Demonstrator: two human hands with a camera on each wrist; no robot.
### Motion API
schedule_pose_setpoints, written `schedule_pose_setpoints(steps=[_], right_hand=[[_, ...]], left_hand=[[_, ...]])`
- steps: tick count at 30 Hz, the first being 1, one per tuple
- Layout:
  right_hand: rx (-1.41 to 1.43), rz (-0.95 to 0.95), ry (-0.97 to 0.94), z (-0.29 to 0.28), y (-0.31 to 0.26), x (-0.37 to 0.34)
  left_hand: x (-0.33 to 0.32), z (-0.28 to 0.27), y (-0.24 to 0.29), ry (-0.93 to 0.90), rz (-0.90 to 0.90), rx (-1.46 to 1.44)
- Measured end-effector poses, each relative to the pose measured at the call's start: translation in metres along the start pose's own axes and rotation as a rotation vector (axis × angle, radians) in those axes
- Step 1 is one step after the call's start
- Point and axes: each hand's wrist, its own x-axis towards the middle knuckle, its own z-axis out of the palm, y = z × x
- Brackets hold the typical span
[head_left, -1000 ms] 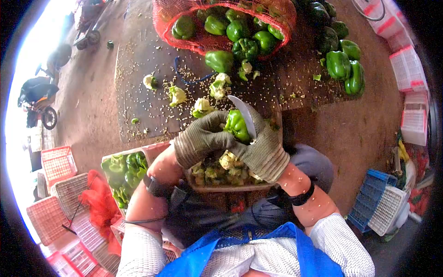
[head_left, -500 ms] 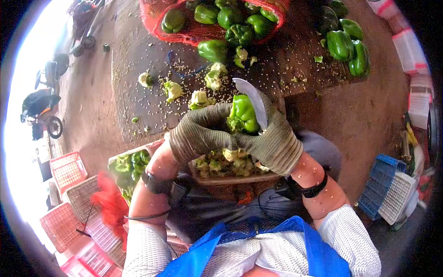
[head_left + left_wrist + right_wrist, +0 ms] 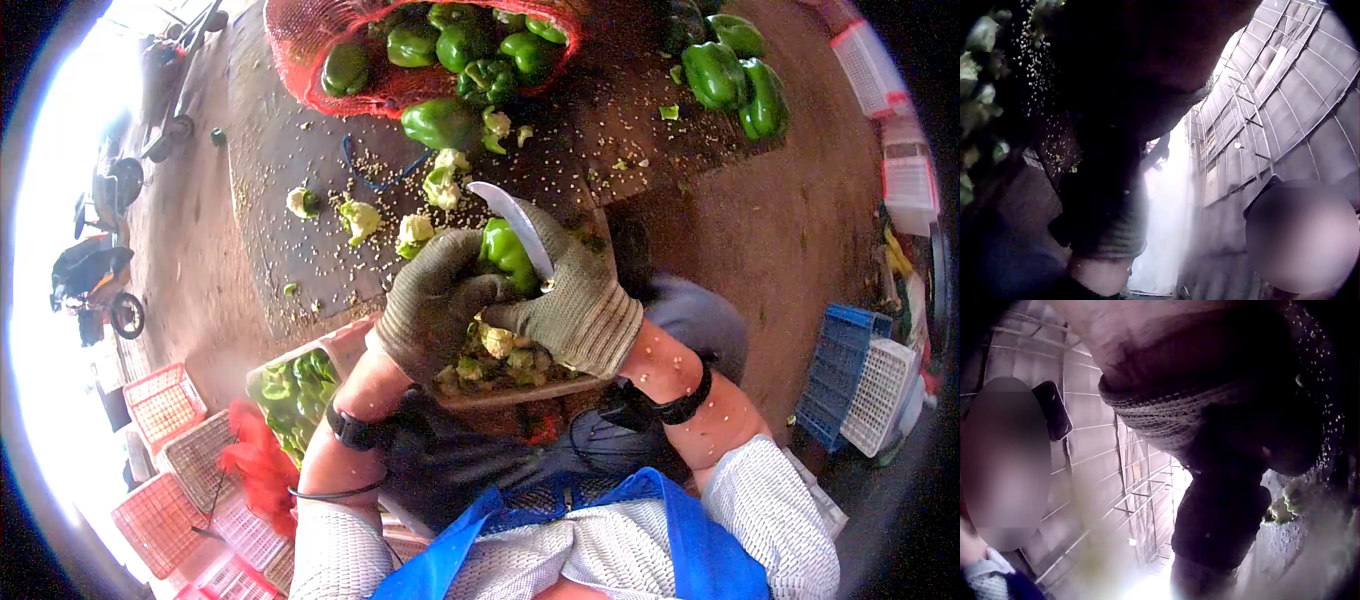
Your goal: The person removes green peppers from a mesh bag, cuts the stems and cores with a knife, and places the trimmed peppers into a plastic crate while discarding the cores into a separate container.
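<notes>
Both hands wear grey-green knitted gloves and meet in front of the body. The left hand [image 3: 432, 300] curls round the left side of a green pepper [image 3: 508, 257]. In the right hand [image 3: 583, 300] is a curved knife [image 3: 515, 218], its blade up along the pepper's right side, and that hand's thumb reaches toward the left hand. Below the gloves a tray of pale cut cores [image 3: 497, 342] is partly hidden. The left wrist view shows a dark glove [image 3: 1116, 206]; the right wrist view shows the striped cuff of another [image 3: 1166, 412], fingers too dark to make out.
Ahead, a red mesh bag [image 3: 296, 62] of green peppers lies on a seed-strewn board [image 3: 290, 240], with several cores [image 3: 360, 220]. Whole peppers [image 3: 714, 76] lie at the upper right. A crate of cut peppers [image 3: 298, 390] is at the left; a blue crate [image 3: 840, 375] stands at the right.
The pepper and both hands have shifted slightly left in view since half a second ago, and the left hand's fingers have moved lower round the pepper. The knife stays in the right hand.
</notes>
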Motion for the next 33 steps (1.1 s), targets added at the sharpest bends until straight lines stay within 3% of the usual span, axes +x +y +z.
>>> schedule_pose_setpoints(steps=[2,4,8,12,15,16,17,18,19,20,23,27,28,31,33], right_hand=[[0.018,-0.008,0.017,-0.002,-0.002,0.001],[0.22,0.054,0.028,0.0,-0.002,-0.002],[0.098,0.155,-0.081,-0.007,-0.009,-0.009],[0.18,0.192,-0.139,-0.006,-0.013,-0.014],[0.208,0.215,-0.189,-0.007,-0.011,-0.018],[0.202,0.211,-0.203,-0.008,-0.012,-0.015],[0.196,0.205,-0.209,-0.008,-0.013,-0.013],[-0.016,0.216,-0.147,-0.005,-0.007,-0.017],[0.005,0.194,-0.13,-0.006,-0.004,-0.015],[0.026,0.172,-0.113,-0.006,-0.003,-0.012],[0.093,0.221,-0.134,-0.004,0.001,-0.012],[0.028,0.26,-0.13,0.019,0.024,-0.018],[-0.007,0.265,-0.108,0.026,0.029,-0.019],[-0.147,0.342,-0.112,0.034,0.032,-0.03],[-0.311,0.397,-0.121,0.051,0.04,-0.035]], left_hand=[[0.0,0.0,0.011,0.015,0.09,0.224],[-0.003,0.002,0.014,-0.015,0.028,-0.049],[-0.007,-0.005,0.012,-0.157,-0.127,-0.371],[-0.004,-0.009,0.012,-0.292,-0.095,-0.314],[-0.001,-0.005,0.014,-0.351,-0.236,-0.537],[-0.006,0.002,0.022,-0.303,-0.124,-0.422],[-0.005,0.001,0.016,-0.303,-0.176,-0.463],[-0.001,-0.001,0.008,-0.308,-0.228,-0.5],[0.003,-0.004,0.005,-0.316,-0.278,-0.535],[0.004,-0.01,0.006,-0.312,-0.179,-0.324],[0.004,-0.014,0.019,-0.305,-0.267,-0.202],[0.0,-0.006,0.016,-0.256,-0.286,-0.311],[-0.002,-0.004,0.007,-0.196,-0.447,-0.311],[-0.003,0.009,-0.028,-0.135,-0.191,-0.235],[-0.005,0.012,-0.067,0.021,-0.274,-0.36]])
